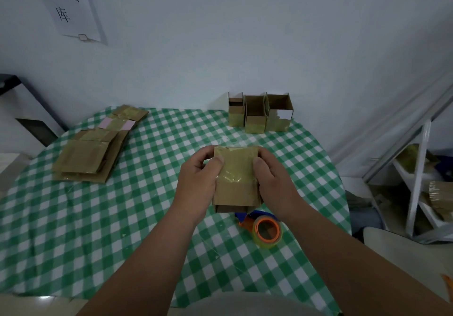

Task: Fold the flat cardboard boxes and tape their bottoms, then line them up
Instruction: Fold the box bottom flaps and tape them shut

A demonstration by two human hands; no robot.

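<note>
On the far left, a white paper notice hangs on the wall with large black Chinese characters; I can make out 码, 出 and 库. Below it, a pile of flat brown cardboard boxes waits on the green-and-white checked tablecloth.

In the middle, the left hand and the right hand both grip a small brown cardboard box held above the cloth, fingers curled round its sides, thumbs pressing the glossy tape across its upper face. It looks light and fairly stiff, though thin walls would likely buckle under a hard squeeze, and the tape looks slick, so bare side panels seem the better hold.

Just beneath lies an orange-cored roll of clear tape. Farther right, by the wall, three open-topped folded brown boxes stand touching in a row.
</note>
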